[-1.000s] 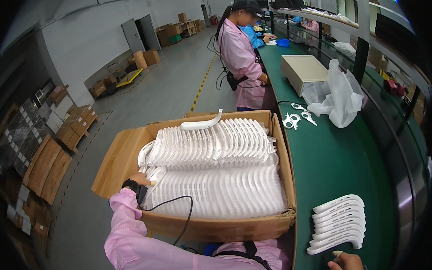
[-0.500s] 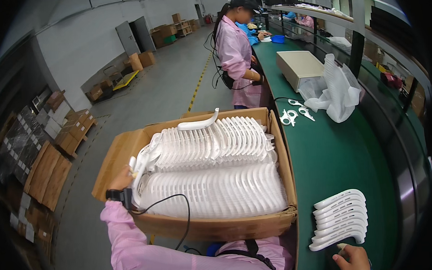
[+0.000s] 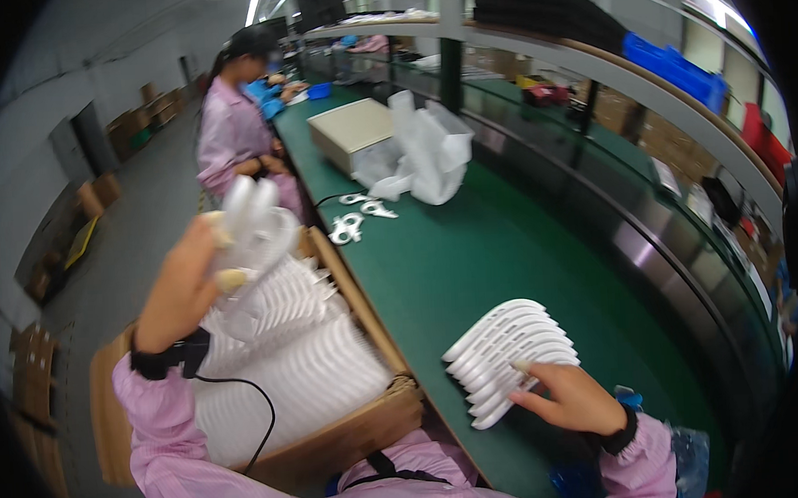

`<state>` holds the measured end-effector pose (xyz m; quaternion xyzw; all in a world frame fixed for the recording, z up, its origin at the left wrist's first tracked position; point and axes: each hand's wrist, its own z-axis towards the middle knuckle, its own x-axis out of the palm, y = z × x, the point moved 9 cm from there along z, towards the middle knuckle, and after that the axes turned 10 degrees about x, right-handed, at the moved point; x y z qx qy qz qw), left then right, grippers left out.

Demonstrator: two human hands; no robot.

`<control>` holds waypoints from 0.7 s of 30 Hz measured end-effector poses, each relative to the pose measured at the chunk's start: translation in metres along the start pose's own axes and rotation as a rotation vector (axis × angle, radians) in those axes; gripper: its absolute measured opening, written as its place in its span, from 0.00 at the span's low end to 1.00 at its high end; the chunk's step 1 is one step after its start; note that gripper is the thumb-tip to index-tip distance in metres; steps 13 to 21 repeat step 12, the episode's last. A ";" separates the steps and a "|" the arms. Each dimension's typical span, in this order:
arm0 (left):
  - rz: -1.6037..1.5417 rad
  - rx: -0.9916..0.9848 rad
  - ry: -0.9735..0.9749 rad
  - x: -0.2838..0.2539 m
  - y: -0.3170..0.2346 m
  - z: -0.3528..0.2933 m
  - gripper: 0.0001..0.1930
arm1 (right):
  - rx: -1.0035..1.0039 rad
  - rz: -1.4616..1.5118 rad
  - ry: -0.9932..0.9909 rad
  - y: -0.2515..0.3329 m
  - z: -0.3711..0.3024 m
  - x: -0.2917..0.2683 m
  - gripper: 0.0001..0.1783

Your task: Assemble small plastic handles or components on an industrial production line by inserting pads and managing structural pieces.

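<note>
My left hand [image 3: 173,277], wearing finger cots and a black wristband, is raised over the carton. It is closed on white curved plastic pieces [image 3: 259,215], blurred by motion; I cannot tell how many. My right hand [image 3: 570,395] reaches over the green bench to a row of white curved, slotted plastic pieces [image 3: 501,342]. Its thumb and forefinger are apart, their tips touching the nearer pieces in that row. Below my left hand, the open cardboard carton [image 3: 336,439] holds several similar white pieces [image 3: 306,360], packed side by side in translucent wrapping.
Farther along the green bench [image 3: 559,242] lie white ring-shaped parts [image 3: 347,228], a beige box [image 3: 349,131] and a crumpled translucent bag [image 3: 435,149]. A person in pink [image 3: 234,140] stands beyond the carton. A shelf [image 3: 568,50] with a blue bin [image 3: 673,70] runs along the right.
My left hand has lifted white pieces from the carton's left side. My right hand has moved onto the bench row. The view has swung right.
</note>
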<state>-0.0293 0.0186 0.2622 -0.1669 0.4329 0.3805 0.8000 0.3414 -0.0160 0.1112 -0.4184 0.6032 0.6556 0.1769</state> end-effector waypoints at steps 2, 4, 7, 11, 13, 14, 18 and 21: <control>-0.308 0.161 0.062 0.058 -0.027 0.052 0.18 | -0.088 0.051 -0.108 0.011 0.016 -0.007 0.29; -0.477 0.179 0.190 0.129 -0.040 0.088 0.16 | -0.083 0.115 -0.179 0.012 0.038 -0.013 0.35; -0.547 0.249 0.301 0.214 -0.057 0.115 0.16 | -0.013 0.204 -0.358 0.010 0.086 -0.026 0.42; -0.691 0.268 0.531 0.296 -0.059 0.130 0.17 | 0.159 0.364 -0.173 -0.021 0.147 -0.026 0.44; -0.721 0.209 0.570 0.304 -0.059 0.133 0.16 | 0.267 0.440 -0.015 -0.030 0.152 -0.021 0.44; -0.721 0.209 0.570 0.304 -0.059 0.133 0.16 | 0.267 0.440 -0.015 -0.030 0.152 -0.021 0.44; -0.721 0.209 0.570 0.304 -0.059 0.133 0.16 | 0.267 0.440 -0.015 -0.030 0.152 -0.021 0.44; -0.721 0.209 0.570 0.304 -0.059 0.133 0.16 | 0.267 0.440 -0.015 -0.030 0.152 -0.021 0.44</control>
